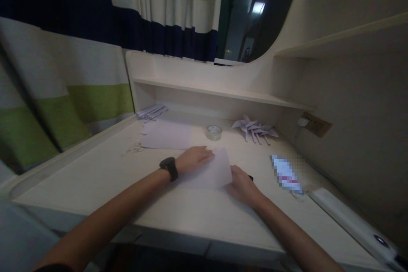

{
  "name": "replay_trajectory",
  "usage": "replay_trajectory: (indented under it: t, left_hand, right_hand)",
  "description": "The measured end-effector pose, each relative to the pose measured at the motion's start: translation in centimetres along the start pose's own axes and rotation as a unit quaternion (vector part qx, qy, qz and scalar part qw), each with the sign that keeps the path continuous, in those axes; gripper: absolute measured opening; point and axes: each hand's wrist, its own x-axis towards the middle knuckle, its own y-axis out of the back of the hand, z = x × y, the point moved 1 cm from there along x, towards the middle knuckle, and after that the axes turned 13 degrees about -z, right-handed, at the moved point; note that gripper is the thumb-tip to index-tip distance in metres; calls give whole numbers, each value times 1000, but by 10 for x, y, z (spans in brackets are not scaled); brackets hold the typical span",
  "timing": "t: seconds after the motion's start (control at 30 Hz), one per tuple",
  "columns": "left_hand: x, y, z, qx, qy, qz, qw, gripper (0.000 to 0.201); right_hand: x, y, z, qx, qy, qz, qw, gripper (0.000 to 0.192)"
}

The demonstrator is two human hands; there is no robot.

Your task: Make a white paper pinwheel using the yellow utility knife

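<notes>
My left hand (195,159), with a dark watch (169,168) on its wrist, lies flat over the upper left part of a white sheet of paper (216,173) on the desk, fingers stretched out. At the sheet's right edge is my right hand (242,185), its fingers curled and partly covered by the paper. A small black end (250,178) of some object shows just beyond its knuckles; the rest is hidden. Behind the left hand lie more white sheets (168,132). A roll of clear tape (213,132) rests past the sheet's far edge.
Several folded paper pinwheels (255,128) lie at the back right, and rolled paper sticks (152,113) at the back left. Small thin pieces (134,148) sit by the sheets. A blurred-out phone (287,174) and a long white lamp-like bar (347,221) line the right side, below a shelf (223,93).
</notes>
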Motion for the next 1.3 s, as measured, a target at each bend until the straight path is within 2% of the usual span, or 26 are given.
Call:
replay_trajectory:
  t: [0.1, 0.17, 0.3, 0.5, 0.73, 1.03, 1.2, 1.3]
  left_hand:
    - [-9, -11, 1, 28, 23, -73, 997, 45]
    - [-11, -17, 0, 46, 33, -91, 994, 47]
    - [-12, -22, -1, 80, 25, -77, 993, 48]
    - [-14, -21, 3, 78, 29, -73, 994, 54]
    - [-15, -20, 11, 85, 34, -73, 993, 70]
    - [-13, -22, 14, 76, 44, -73, 993, 76]
    - [-13, -24, 16, 66, 23, -76, 995, 78]
    - [-14, -23, 17, 68, 19, -78, 994, 71]
  right_hand:
    - [-2, -1, 0, 0, -4, 2, 1000, 11]
    - [-3, -1, 0, 0, -4, 1, 1000, 13]
    - [-7, 3, 0, 0, -1, -10, 1000, 13]
    - [-14, 10, -6, -18, -11, -27, 999, 15]
    - [-22, 8, -9, -52, -31, -11, 998, 17]
    - [-27, 7, -17, -46, -45, -21, 998, 12]
    - [-28, 3, -14, -20, -56, 2, 998, 14]
    - [-27, 0, -14, -9, -53, 23, 998, 14]
